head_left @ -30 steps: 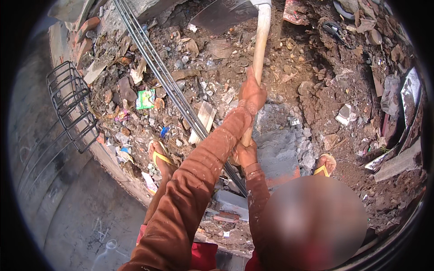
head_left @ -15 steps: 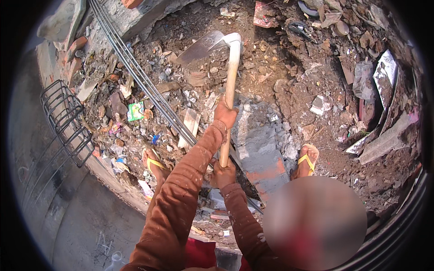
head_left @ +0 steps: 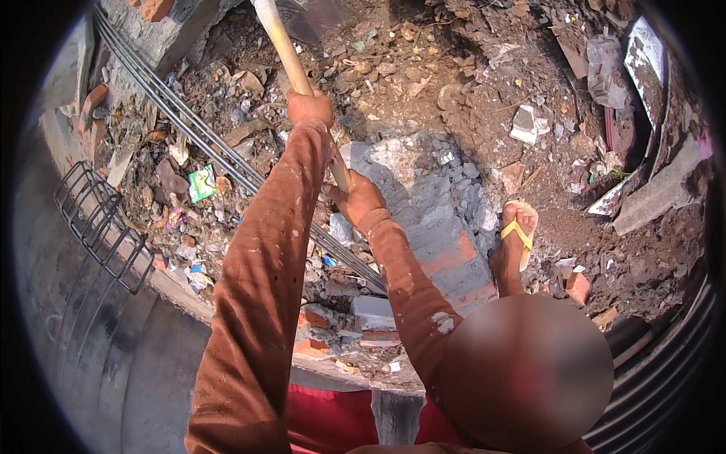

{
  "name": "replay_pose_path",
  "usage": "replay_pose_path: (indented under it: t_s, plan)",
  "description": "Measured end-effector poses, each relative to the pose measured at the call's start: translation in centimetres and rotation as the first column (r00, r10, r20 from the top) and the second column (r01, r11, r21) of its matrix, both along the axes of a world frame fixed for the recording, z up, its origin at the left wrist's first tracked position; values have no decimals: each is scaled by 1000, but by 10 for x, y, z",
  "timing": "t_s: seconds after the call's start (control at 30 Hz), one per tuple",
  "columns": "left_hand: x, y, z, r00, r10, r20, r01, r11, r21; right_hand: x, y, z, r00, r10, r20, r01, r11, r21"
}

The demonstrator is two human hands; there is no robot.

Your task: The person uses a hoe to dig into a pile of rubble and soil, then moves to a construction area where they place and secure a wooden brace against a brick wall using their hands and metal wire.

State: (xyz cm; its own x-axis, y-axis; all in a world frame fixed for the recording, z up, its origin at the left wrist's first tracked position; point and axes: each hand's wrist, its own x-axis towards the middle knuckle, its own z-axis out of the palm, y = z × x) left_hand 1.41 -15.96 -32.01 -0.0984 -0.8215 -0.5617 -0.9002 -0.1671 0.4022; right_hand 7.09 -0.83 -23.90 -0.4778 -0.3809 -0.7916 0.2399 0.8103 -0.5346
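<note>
A hoe with a pale wooden handle (head_left: 283,44) slants up and to the left, away from me. Its broad metal blade (head_left: 319,18) is only partly in view at the top edge, over the dirt. Higher on the handle, my left hand (head_left: 310,110) is wrapped round the wood. My right hand (head_left: 358,200) grips the handle's near end, lower and a little to the right. Both arms are stretched forward in brown, paint-spotted sleeves. Beneath my right hand lies a broken block of grey masonry (head_left: 427,204) with brick showing in it.
Long steel bars (head_left: 178,106) run diagonally across the rubble on the left. A bent rebar cage (head_left: 98,219) lies beside them at the ledge. Sheet scraps (head_left: 644,76) and a broken slab (head_left: 654,200) lie at right. My sandalled foot (head_left: 519,234) stands beside the masonry.
Both hands and the hoe have moved forward, away from me, and the handle now leans left. The blade has gone partly out of view at the top. My left foot no longer shows.
</note>
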Motion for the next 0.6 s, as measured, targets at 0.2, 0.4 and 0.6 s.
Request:
replay_pose_path:
  t_s: [0.2,0.4,0.6]
  plan:
    - [8,49,77,997,-46,69,16,921,390,35,47,88,978,-171,122,162,983,84]
    - [58,96,116,974,-228,18,218,948,231,57,60,206,996,-63,70,55,993,104]
    - [29,9,157,985,99,-139,69,513,856,-21,-29,258,984,48,170,-63,994,84]
